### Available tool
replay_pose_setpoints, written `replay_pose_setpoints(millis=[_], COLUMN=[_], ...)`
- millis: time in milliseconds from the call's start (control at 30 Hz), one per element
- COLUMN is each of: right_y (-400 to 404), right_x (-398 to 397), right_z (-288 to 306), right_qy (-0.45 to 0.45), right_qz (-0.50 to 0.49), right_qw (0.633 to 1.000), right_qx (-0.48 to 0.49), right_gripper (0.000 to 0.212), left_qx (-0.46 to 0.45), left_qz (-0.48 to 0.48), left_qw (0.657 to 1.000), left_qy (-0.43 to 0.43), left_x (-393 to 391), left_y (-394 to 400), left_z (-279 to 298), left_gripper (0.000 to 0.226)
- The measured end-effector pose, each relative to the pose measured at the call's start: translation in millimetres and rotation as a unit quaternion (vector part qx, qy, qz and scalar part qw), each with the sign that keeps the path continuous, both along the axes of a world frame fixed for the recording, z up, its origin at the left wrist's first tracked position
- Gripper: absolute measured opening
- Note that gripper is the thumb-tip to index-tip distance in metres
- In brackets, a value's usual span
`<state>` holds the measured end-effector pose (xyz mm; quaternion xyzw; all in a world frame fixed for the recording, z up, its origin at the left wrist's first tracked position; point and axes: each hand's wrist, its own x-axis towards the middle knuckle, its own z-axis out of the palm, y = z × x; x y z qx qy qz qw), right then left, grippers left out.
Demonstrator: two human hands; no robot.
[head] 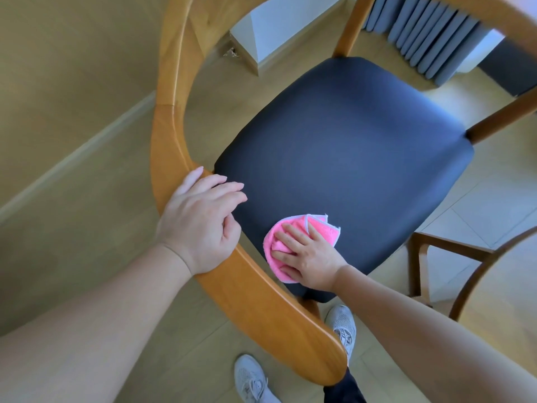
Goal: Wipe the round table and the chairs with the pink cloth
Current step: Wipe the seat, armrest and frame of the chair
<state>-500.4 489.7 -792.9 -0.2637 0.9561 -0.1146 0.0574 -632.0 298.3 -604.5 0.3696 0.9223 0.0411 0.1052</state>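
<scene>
A wooden chair with a curved backrest rail (171,117) and a dark blue padded seat (348,152) fills the view from above. My left hand (197,219) grips the curved rail at the seat's near left corner. My right hand (308,254) lies flat on the folded pink cloth (316,228), pressing it onto the seat's near edge. The round table is not in view.
A second wooden chair frame (453,251) stands close on the right. A grey ribbed radiator (430,39) and a white wall corner (261,30) lie beyond the chair. My grey shoes (343,327) stand on the pale wooden floor under the rail.
</scene>
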Motion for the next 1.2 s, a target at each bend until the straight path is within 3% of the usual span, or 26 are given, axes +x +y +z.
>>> replay_pose_setpoints(millis=[200,433,567,667,767,933,1000,1133,1200], right_y=[52,164,159,142,138,113,89,27,10], right_x=[-26,-52,-53,-54,-57,-39,-18,47,68], right_z=[8,6,4,-4,-11,1,10,11,9], right_qy=[0.026,-0.025,0.011,-0.023,-0.027,0.001,-0.032,-0.034,-0.051], right_qz=[-0.059,-0.272,-0.322,-0.359,-0.370,-0.295,-0.261,-0.065,-0.026], right_qw=[0.997,0.962,0.947,0.933,0.929,0.954,0.962,0.994,0.994], right_qx=[-0.032,0.014,-0.018,0.007,0.001,-0.054,-0.077,-0.084,-0.093], right_gripper=[0.061,0.052,0.037,0.050,0.042,0.047,0.042,0.052,0.053], left_qx=[0.000,0.012,0.009,0.005,0.001,-0.005,-0.007,-0.015,-0.020], left_qz=[-0.002,-0.009,-0.012,-0.010,-0.013,-0.017,-0.017,-0.021,-0.037], left_qw=[1.000,1.000,1.000,1.000,1.000,1.000,1.000,1.000,0.999], left_qy=[0.002,0.013,0.012,0.010,0.007,0.009,0.007,0.010,0.012], left_x=[0,-1,-1,-1,-2,-2,-3,-2,-3], left_y=[0,-1,-2,-2,-1,-1,-1,-1,0], left_z=[-1,-3,-3,-3,-3,-2,-2,-1,-1], left_gripper=[0.041,0.047,0.048,0.047,0.048,0.048,0.049,0.047,0.046])
